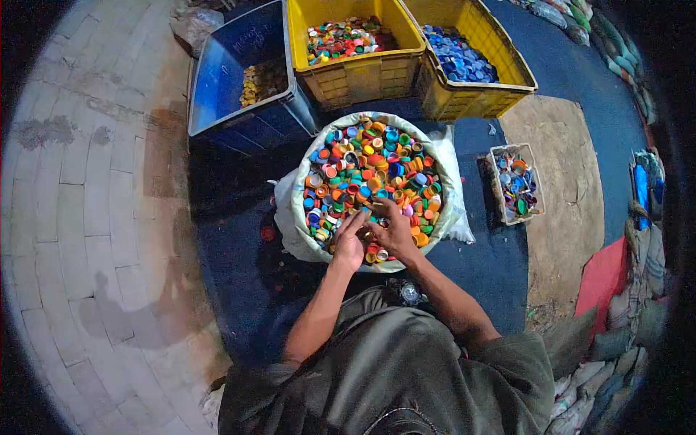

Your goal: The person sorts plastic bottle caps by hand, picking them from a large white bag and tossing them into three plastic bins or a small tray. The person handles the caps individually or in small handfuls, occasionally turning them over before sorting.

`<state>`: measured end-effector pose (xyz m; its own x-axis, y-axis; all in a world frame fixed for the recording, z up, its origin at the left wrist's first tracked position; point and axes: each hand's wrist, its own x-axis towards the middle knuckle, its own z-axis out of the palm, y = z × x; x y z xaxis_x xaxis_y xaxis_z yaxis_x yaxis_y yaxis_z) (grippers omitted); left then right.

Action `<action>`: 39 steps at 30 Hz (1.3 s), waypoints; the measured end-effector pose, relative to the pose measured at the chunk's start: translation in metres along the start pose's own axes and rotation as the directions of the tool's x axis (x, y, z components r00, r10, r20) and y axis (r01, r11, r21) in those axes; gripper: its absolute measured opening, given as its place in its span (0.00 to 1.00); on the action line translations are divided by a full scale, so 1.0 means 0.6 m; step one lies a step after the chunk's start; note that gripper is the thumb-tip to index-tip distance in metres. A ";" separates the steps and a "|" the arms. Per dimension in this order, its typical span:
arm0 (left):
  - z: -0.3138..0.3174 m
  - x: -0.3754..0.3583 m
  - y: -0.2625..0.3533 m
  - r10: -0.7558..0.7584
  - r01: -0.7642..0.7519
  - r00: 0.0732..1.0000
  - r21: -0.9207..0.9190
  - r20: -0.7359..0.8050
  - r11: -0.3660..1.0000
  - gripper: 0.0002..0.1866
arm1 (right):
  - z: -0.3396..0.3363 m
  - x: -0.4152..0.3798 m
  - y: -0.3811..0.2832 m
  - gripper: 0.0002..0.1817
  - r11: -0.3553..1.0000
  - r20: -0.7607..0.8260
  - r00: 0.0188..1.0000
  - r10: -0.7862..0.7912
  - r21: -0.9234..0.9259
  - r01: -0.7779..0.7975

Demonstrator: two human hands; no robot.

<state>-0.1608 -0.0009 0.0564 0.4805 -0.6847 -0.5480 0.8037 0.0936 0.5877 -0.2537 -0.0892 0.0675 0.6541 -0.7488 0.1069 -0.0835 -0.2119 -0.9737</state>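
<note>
A large white sack with a rolled-down rim stands in front of me, full of mixed coloured plastic bottle caps. My left hand is over the near part of the heap, palm turned inward and fingers stretched forward. Close beside it, my right hand reaches over the caps with its fingers apart and partly bent. Both hands are at the surface of the caps, the fingertips almost meeting. No cap shows clearly in either hand; the undersides of the fingers are hidden.
Behind the sack stand a blue crate with yellowish caps, a yellow crate with mixed caps and another yellow crate with blue caps. A small white basket holds mixed pieces at right, beside a brown board. Filled sacks line the right edge.
</note>
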 end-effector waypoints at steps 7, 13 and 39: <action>-0.025 0.008 0.021 -0.174 0.166 0.985 -0.218 -0.019 0.962 0.16 | -0.007 0.000 0.031 0.26 0.990 -0.068 0.992 0.108 0.101 -0.101; -0.056 0.018 0.024 -0.156 0.150 0.988 -0.304 0.004 0.941 0.15 | -0.073 0.050 0.087 0.32 0.985 -0.441 0.897 0.028 -0.143 -0.101; -0.064 0.021 -0.004 -0.136 0.147 0.985 0.102 -0.106 0.984 0.09 | -0.032 0.047 0.104 0.32 0.820 -0.139 0.990 -0.006 -0.568 -0.075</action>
<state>-0.1431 0.0180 0.0251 0.4011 -0.6109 -0.6826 0.8256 -0.0818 0.5583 -0.2547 -0.1354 0.0138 0.5436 -0.8276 0.1398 -0.5442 -0.4744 -0.6919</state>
